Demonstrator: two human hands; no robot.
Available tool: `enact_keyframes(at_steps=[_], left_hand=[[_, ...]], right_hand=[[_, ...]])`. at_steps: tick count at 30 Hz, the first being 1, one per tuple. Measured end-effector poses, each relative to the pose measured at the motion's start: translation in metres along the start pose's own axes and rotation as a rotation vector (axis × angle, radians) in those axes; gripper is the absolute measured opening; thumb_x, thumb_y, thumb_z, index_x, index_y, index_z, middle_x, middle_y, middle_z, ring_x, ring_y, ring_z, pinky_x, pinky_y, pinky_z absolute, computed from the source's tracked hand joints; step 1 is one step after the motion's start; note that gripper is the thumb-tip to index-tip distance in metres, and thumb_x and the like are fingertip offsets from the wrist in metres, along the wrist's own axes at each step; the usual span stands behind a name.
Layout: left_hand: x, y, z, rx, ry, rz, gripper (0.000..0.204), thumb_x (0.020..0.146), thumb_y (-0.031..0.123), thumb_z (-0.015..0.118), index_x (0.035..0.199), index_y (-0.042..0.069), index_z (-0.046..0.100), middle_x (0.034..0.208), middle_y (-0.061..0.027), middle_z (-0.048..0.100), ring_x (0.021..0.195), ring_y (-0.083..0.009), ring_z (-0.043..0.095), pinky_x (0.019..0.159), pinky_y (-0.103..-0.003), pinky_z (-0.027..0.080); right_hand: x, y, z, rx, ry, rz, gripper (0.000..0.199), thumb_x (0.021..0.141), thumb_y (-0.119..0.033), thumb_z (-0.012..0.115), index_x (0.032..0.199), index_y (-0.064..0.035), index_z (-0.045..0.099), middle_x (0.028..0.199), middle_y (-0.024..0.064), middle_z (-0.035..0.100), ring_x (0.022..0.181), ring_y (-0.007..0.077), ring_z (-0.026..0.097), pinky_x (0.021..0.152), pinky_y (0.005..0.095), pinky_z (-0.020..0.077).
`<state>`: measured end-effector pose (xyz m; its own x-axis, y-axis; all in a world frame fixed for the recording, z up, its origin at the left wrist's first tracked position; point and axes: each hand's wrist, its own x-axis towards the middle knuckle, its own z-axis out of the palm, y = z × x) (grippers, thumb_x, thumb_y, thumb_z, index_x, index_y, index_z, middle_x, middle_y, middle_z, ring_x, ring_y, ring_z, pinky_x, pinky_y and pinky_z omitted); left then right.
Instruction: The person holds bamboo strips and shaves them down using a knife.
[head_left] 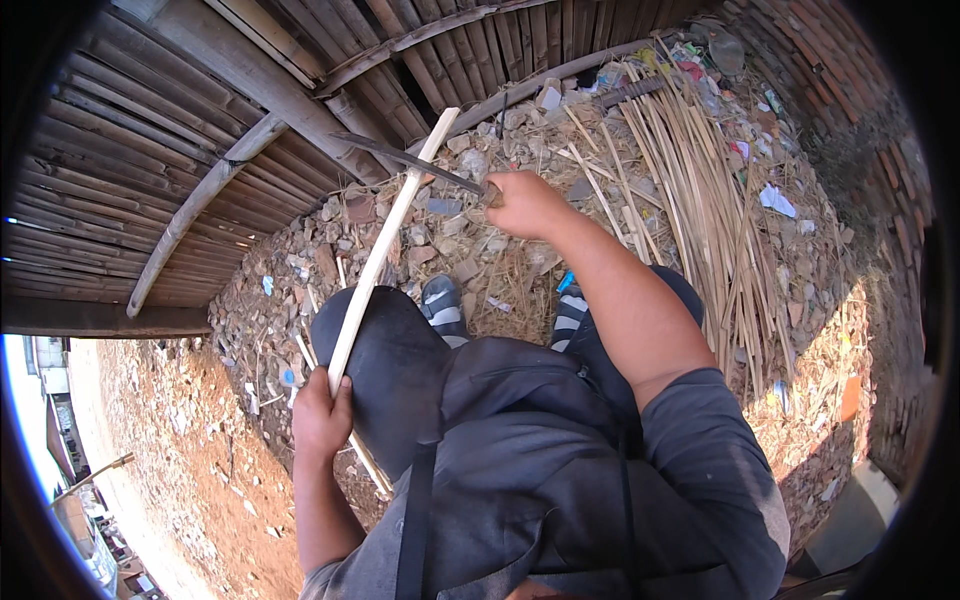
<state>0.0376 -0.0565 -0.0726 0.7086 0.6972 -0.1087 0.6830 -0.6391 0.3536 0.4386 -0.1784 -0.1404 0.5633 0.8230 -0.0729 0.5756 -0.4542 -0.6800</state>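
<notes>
My left hand grips a long pale bamboo strip near its lower end, beside my left knee. The strip slants up and away toward the bamboo wall. My right hand is closed on the handle of a dark long-bladed knife. The blade crosses the strip near its upper part and seems to touch it. Both my knees and striped footwear show below the hands.
A heap of split bamboo strips lies to my right on rubble and litter. A woven bamboo wall with wooden poles stands ahead and left. A brick wall curves at the right. Reddish bare ground lies at the lower left.
</notes>
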Motion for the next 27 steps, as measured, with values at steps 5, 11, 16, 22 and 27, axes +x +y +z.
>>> enact_keyframes(at_steps=[5, 11, 16, 22, 27], left_hand=[[0.0, 0.001, 0.0, -0.041, -0.01, -0.01, 0.027, 0.097, 0.022, 0.064, 0.087, 0.002, 0.05, 0.067, -0.0234, 0.06, 0.065, -0.0471, 0.06, 0.059, -0.051, 0.045], [-0.002, -0.005, 0.004, -0.056, 0.002, -0.027, 0.028, 0.098, 0.023, 0.064, 0.086, 0.001, 0.05, 0.066, -0.0232, 0.059, 0.064, -0.0471, 0.059, 0.058, -0.051, 0.045], [-0.001, -0.004, 0.004, -0.076, 0.01, -0.019, 0.03, 0.098, 0.024, 0.064, 0.086, 0.001, 0.049, 0.066, -0.0231, 0.058, 0.062, -0.047, 0.058, 0.057, -0.051, 0.045], [-0.001, -0.003, 0.003, -0.079, 0.007, -0.014, 0.029, 0.098, 0.023, 0.064, 0.085, 0.001, 0.049, 0.066, -0.0228, 0.058, 0.062, -0.0464, 0.058, 0.057, -0.05, 0.045], [-0.001, -0.004, 0.005, -0.127, 0.018, -0.026, 0.028, 0.098, 0.022, 0.064, 0.086, 0.001, 0.05, 0.067, -0.0224, 0.058, 0.062, -0.0441, 0.058, 0.057, -0.048, 0.045]], right_hand=[[-0.01, -0.017, 0.008, 0.038, -0.014, -0.111, 0.046, 0.077, -0.024, 0.072, 0.121, -0.0095, 0.068, 0.099, 0.0227, 0.071, 0.096, 0.0406, 0.068, 0.087, 0.0474, 0.0545], [-0.012, -0.025, 0.01, -0.084, -0.076, -0.21, 0.044, 0.076, -0.024, 0.072, 0.119, -0.0138, 0.07, 0.096, 0.0217, 0.072, 0.092, 0.0404, 0.069, 0.082, 0.05, 0.055], [0.0, -0.003, -0.001, -0.064, -0.059, -0.147, 0.042, 0.077, -0.023, 0.072, 0.117, -0.0091, 0.07, 0.098, 0.0231, 0.071, 0.096, 0.0406, 0.068, 0.085, 0.0475, 0.0545], [-0.002, -0.005, -0.003, 0.072, -0.014, -0.073, 0.045, 0.078, -0.023, 0.072, 0.118, -0.004, 0.069, 0.102, 0.0246, 0.071, 0.099, 0.0411, 0.068, 0.089, 0.0455, 0.0536], [-0.007, -0.016, 0.008, 0.083, -0.058, -0.139, 0.042, 0.078, -0.023, 0.072, 0.115, -0.0043, 0.069, 0.1, 0.0246, 0.071, 0.097, 0.0409, 0.068, 0.087, 0.0463, 0.0536]])
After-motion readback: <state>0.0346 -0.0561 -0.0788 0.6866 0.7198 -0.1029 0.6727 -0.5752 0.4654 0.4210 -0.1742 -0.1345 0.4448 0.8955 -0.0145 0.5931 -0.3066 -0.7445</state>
